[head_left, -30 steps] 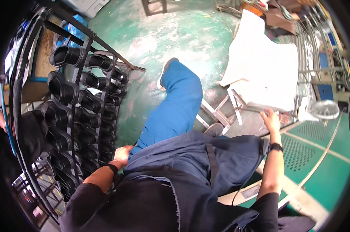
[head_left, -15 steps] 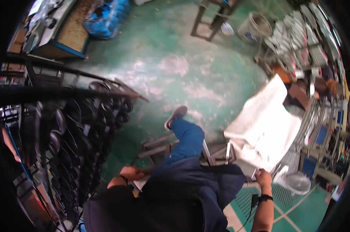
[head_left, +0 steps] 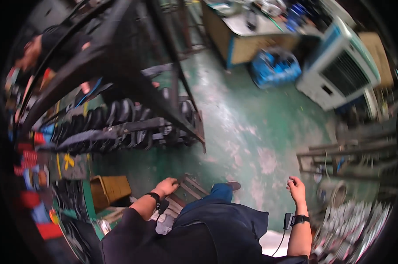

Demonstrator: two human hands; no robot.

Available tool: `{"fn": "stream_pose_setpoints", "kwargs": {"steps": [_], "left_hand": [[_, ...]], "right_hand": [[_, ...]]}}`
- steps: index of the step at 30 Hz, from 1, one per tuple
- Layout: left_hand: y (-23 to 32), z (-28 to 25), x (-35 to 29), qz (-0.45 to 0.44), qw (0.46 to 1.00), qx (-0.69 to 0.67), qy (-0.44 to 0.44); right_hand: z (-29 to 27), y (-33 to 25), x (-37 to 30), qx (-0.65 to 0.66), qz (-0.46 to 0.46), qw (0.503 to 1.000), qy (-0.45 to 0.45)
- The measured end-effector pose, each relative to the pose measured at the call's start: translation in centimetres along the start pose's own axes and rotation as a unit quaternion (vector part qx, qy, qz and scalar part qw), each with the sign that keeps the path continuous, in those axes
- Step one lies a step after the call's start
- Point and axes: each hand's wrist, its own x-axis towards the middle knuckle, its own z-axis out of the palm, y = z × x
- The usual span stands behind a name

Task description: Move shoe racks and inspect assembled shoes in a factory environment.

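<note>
My left hand (head_left: 167, 187) is low and left of my body, just beside the slatted wooden frame (head_left: 193, 187). Its fingers are loosely bent and slightly blurred, with no object visible in them. My right hand (head_left: 296, 188) hangs out to the right over the green floor, its fingers apart and holding nothing. Each wrist has a black strap with a small device and a cable. Under my right forearm, part of a white sheet (head_left: 271, 242) shows beside my dark clothing.
A dark metal rack (head_left: 153, 99) with rows of black curved pieces (head_left: 120, 112) stands left; another person's arms (head_left: 32, 52) show behind it. A yellow bin (head_left: 113, 189) is at lower left. Ahead are a desk (head_left: 234, 37), a blue bag (head_left: 276, 68) and an air cooler (head_left: 339, 66). A bucket (head_left: 333, 192) stands right.
My view has swung left, bringing the rack and air cooler further in. My right hand has come away from beside the white sheet; my left hand is now apart from the wooden frame.
</note>
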Motion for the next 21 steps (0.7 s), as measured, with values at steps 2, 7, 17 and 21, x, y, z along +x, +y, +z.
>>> {"fn": "stream_pose_setpoints", "kwargs": {"steps": [2, 7, 17, 21], "left_hand": [[0.7, -1.1, 1.0, -0.03, 0.992, -0.074, 0.098], [1.3, -1.7, 0.8, -0.101, 0.945, -0.213, 0.226], [-3.5, 6.4, -3.4, -0.27, 0.887, -0.354, 0.121], [-4.0, 6.5, -3.2, -0.218, 0.95, -0.207, 0.079]], "right_hand": [[0.2, 2.3, 5.1, 0.141, -0.003, 0.99, -0.022], [3.1, 12.1, 8.8, 0.095, 0.142, 0.975, -0.141], [9.1, 1.1, 26.0, -0.182, -0.221, 0.933, -0.22], [8.9, -2.4, 37.2, -0.156, -0.254, 0.927, -0.228]]}}
